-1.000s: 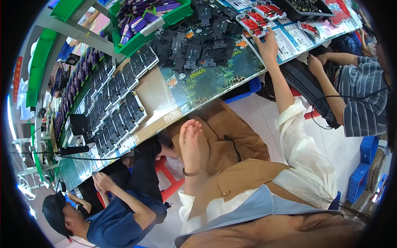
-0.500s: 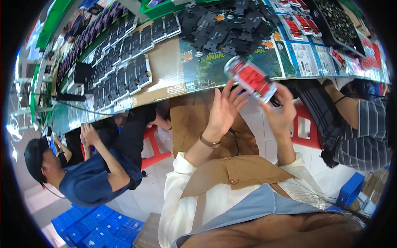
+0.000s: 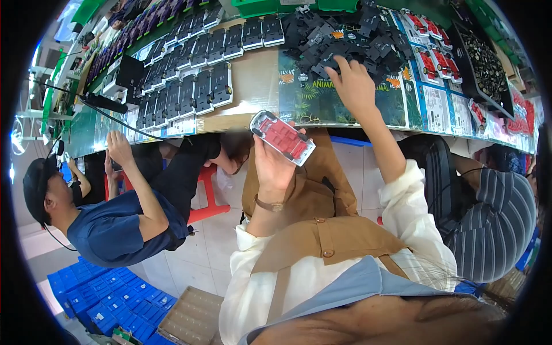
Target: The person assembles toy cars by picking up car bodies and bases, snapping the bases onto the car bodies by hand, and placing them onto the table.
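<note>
My left hand [image 3: 272, 168] holds a toy car body [image 3: 283, 138] in front of the table edge, its red interior facing up and its rim white. Over the table, my right hand [image 3: 357, 89] rests its spread fingers at the near side of a heap of black plastic car base plates [image 3: 313, 49]. Whether the fingertips touch a plate is hard to make out. To the left, rows of toy cars with black undersides up [image 3: 221, 86] stand on the table.
More red-and-white car bodies [image 3: 426, 64] lie right of the heap, beside a black tray of small parts [image 3: 486, 72]. Green bins [image 3: 256, 7] stand at the back. A co-worker in a blue shirt [image 3: 118, 230] sits left, another in stripes [image 3: 491, 224] right. Blue boxes [image 3: 115, 302] are stacked behind.
The car body has passed from my right hand to my left and moved leftward. My right hand has reached forward to the black plates.
</note>
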`<state>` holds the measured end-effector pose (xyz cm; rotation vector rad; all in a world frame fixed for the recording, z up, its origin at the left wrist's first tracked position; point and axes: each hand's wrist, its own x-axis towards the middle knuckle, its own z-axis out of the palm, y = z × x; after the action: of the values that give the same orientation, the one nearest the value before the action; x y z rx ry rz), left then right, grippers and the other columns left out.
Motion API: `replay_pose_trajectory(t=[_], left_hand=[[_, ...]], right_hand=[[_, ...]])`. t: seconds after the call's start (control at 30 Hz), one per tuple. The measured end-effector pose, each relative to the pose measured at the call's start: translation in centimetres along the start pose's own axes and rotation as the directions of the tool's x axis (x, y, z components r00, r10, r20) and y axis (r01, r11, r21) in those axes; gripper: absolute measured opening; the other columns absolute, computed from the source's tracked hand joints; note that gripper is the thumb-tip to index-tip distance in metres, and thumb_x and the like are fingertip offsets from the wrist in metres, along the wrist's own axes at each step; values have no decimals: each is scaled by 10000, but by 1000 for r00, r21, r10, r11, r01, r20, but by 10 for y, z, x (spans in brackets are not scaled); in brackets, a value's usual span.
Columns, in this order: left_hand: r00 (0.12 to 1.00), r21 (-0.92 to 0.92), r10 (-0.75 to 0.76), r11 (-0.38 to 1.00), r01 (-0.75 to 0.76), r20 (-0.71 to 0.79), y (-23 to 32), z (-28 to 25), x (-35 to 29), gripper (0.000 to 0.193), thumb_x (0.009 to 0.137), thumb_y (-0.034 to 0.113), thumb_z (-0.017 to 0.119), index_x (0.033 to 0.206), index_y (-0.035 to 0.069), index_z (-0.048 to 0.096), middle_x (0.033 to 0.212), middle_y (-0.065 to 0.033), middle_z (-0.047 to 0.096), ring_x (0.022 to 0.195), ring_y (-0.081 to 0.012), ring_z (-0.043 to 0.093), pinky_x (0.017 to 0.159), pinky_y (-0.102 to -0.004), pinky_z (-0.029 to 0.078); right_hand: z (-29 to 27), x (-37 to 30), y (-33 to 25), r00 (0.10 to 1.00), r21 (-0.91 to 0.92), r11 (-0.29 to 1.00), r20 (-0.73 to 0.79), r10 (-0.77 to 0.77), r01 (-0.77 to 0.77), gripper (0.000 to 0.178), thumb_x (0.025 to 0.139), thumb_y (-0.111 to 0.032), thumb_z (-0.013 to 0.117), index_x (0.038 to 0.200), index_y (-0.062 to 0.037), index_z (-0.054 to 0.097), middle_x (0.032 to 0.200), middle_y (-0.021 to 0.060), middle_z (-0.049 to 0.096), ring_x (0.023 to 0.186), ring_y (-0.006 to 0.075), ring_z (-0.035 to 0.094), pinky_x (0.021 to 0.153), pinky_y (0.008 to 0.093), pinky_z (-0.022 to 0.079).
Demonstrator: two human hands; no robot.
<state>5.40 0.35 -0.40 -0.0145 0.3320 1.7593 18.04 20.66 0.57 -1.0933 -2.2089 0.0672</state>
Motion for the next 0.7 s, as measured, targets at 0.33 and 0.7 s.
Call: replay_pose_trajectory(t=[0.33,0.7], left_hand=[[997,180,-53,982,62,-58,7,10,18,498,960,431,262,1271,80,429,1218,-146,510,1110,-368,490,933,-618,363],[994,66,-85,994,90,-71,30,0,21,503,964,444,236,1282,91,399,1220,-165,501,1086,-375,507,917,-610,390]], right_hand=[[35,52,9,963,-378,906,108,249,-192,508,703,-474,656,910,-21,554,766,204,615,678,351,640,571,418,526],[-31,20,-27,952,137,946,131,276,-293,376,730,-210,654,1089,-104,611,861,109,604,734,213,593,676,300,479]])
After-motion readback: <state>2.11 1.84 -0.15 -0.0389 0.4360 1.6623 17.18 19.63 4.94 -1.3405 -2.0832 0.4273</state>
